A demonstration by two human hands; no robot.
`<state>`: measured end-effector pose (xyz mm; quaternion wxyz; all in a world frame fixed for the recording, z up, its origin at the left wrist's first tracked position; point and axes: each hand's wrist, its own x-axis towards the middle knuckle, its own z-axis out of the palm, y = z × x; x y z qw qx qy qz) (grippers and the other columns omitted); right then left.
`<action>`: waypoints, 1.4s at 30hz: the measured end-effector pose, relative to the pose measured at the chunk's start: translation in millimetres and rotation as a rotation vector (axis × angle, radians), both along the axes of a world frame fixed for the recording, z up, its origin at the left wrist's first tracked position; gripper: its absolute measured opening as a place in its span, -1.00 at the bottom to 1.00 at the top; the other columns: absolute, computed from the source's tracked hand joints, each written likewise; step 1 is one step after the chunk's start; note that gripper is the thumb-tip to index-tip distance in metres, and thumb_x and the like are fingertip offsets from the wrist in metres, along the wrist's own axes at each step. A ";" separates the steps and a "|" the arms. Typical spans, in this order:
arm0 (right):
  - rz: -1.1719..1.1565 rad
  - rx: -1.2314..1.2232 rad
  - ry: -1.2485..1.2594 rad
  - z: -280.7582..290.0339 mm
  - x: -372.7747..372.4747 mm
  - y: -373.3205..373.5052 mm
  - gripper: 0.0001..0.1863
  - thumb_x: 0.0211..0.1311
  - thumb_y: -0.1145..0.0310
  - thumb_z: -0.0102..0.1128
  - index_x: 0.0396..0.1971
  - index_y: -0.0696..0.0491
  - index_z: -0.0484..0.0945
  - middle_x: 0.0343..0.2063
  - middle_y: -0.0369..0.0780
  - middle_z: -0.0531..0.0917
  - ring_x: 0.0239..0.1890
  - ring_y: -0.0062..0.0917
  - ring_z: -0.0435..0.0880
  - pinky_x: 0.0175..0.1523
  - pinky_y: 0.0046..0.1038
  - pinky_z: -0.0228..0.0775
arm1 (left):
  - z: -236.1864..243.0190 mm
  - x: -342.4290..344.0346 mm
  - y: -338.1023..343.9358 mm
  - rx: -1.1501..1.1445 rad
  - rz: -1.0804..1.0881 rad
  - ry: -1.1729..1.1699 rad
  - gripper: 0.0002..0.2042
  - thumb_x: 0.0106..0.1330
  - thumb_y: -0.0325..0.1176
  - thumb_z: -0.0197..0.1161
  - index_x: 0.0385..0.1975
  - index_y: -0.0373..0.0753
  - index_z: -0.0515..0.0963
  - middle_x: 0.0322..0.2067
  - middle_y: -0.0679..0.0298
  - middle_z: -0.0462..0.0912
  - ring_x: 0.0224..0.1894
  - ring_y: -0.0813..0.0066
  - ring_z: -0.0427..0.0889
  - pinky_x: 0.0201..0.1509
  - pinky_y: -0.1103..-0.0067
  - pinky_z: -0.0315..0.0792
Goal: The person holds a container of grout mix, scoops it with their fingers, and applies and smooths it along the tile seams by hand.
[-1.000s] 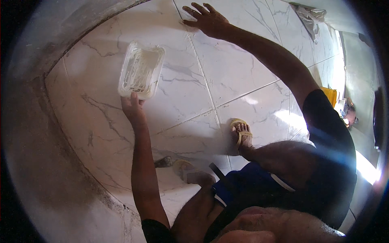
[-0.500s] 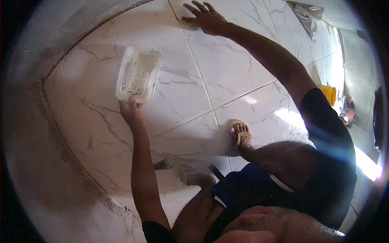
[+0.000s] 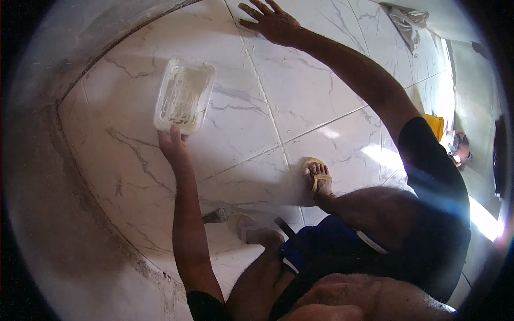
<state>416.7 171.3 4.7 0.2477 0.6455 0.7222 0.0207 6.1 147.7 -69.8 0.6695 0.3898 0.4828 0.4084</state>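
My left hand [image 3: 174, 147] grips the near end of a translucent white rectangular plastic tray [image 3: 184, 91], which has white pasty streaks inside. My right hand [image 3: 270, 24] is spread open at the top, its fingertips at or just above a tile joint that is smeared with white paste; whether they touch cannot be told. The floor is white grey-veined tile [image 3: 235, 128], with more white paste along the joints. A small dark tool [image 3: 215, 216], hard to make out, lies behind my left forearm near my left foot.
A grey wall [image 3: 37, 182] with a rough base edge runs along the left. At the upper right is a crumpled grey bag [image 3: 407, 27]; at the right are a yellow object [image 3: 433, 123] and small clutter [image 3: 459, 144] by a pale wall. My sandalled feet [image 3: 318, 179] are below the tray, to the right.
My left hand and the tray have shifted slightly left compared with a second ago. My right hand has moved a little up and to the left, fingers still spread.
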 end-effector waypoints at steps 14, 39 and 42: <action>0.401 0.175 -0.069 -11.5 10.0 -29.7 -0.32 0.31 0.29 0.15 0.40 -0.38 0.14 0.50 -0.29 0.02 0.52 -0.24 -0.02 0.53 -0.07 -0.06 | 4.2 3.8 1.3 -0.025 -0.006 0.007 -0.41 0.39 -0.09 0.22 0.30 -0.28 0.26 0.18 0.04 0.43 0.21 0.11 0.47 0.21 0.17 0.41; 0.554 0.064 0.173 2.4 -29.3 -130.9 -0.30 0.20 0.28 0.24 0.33 -0.42 0.23 0.50 -0.28 0.02 0.54 -0.25 -0.09 0.57 -0.06 -0.18 | 24.9 -15.2 -33.7 -0.163 0.076 -0.052 -0.51 0.40 -0.10 0.22 0.17 -0.30 0.36 0.09 0.10 0.48 0.11 0.22 0.52 0.16 0.30 0.42; 0.572 -0.008 0.190 6.8 -38.0 -151.0 -0.35 0.23 0.34 0.18 0.31 -0.43 0.26 0.50 -0.27 0.03 0.54 -0.23 -0.11 0.58 -0.03 -0.22 | 29.7 -21.0 -42.5 -0.173 0.090 -0.136 -0.61 0.40 -0.22 0.23 0.11 -0.28 0.38 0.04 0.15 0.54 0.01 0.32 0.61 0.00 0.41 0.56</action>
